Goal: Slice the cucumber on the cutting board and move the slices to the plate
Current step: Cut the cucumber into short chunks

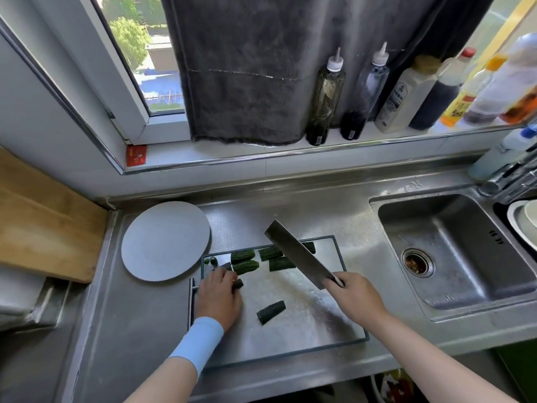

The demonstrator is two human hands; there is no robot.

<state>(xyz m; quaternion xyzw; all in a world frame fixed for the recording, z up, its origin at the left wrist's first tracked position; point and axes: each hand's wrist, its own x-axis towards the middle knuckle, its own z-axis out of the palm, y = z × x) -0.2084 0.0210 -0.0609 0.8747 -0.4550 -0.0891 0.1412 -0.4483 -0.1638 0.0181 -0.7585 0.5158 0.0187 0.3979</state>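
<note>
A steel cutting board (305, 324) with a dark rim lies on the counter. Several dark green cucumber pieces (245, 261) sit along its far edge, and one piece (270, 312) lies alone in the middle. My left hand (218, 298) rests at the board's left side with its fingers curled over another cucumber piece (239, 284). My right hand (356, 298) grips the handle of a cleaver (299, 253), whose blade is raised and tilted over the far pieces. A round grey plate (165, 241) sits just left of the board, with nothing on it.
A steel sink (453, 254) with a drain lies to the right. A wooden board (43, 222) leans at the left. Bottles (325, 97) line the window sill, beside a hanging dark towel (247, 68). A tiny cucumber end (213, 260) lies at the board's far left corner.
</note>
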